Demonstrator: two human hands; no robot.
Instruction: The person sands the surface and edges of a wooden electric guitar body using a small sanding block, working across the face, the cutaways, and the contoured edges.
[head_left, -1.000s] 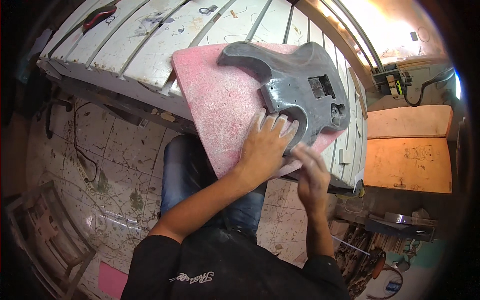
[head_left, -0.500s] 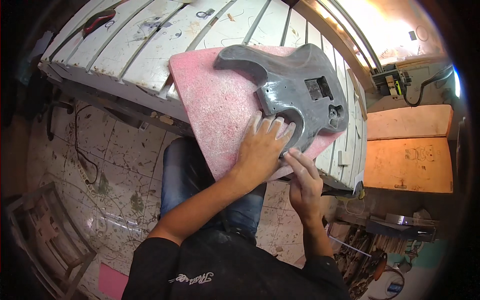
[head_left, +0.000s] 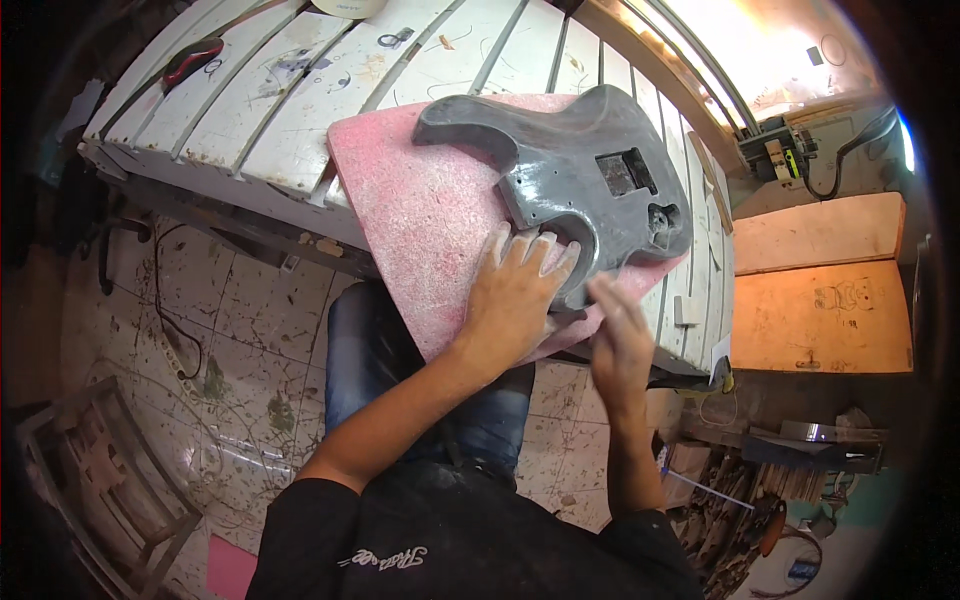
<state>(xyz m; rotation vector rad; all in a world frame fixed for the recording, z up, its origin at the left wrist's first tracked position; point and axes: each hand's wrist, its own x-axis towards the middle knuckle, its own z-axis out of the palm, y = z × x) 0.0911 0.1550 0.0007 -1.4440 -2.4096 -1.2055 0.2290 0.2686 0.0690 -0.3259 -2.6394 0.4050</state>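
Note:
A dark grey electric guitar body (head_left: 560, 165) lies flat on a pink, speckled foam board (head_left: 420, 205). It has cut-out cavities and small screw holes. My left hand (head_left: 515, 290) rests palm down at its near cutaway, dusty fingers slightly apart along the inner curve. The thumb side of that hand lies by the tip of the near horn, so the horn sits between thumb and fingers. My right hand (head_left: 622, 335) is just right of the same horn, fingers drawn together and blurred by motion. Whatever lies between its fingertips is hidden.
The board rests on a white slatted table (head_left: 270, 110) and overhangs its near edge. A red-and-black tool (head_left: 192, 62) lies far left, a small pale block (head_left: 686, 311) to the right. An orange wooden panel (head_left: 820, 315) stands further right; a wooden chair (head_left: 110, 480) is lower left.
My right hand has swung slightly right and away from the horn's edge. My left hand keeps its place on the guitar body. The whole view has shifted a little.

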